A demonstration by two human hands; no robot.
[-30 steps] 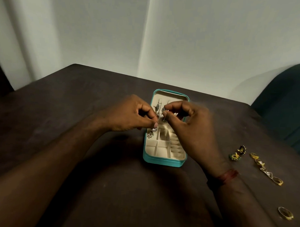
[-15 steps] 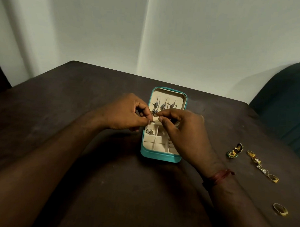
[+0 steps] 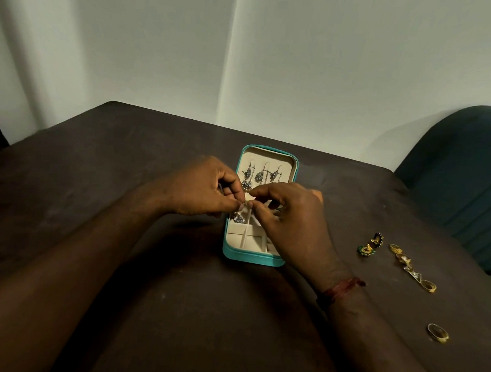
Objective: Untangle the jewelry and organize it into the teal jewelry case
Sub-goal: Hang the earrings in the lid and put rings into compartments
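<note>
Open teal case [image 3: 247, 258] holds three silver earrings [image 3: 262, 175] hung in lid [image 3: 288, 169], one silver piece [image 3: 238, 218] in a compartment; green-gold earrings [image 3: 370, 244], gold rings [image 3: 411, 268] lie to its right.

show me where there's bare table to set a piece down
Bare: the table left of the teal case, past the left hand, and the strip behind the case. Narrow gap between the right hand and the green earrings. Crowded: the right side, with gold pieces and gold ring, and over the case, where both hands pinch a small piece.
</note>
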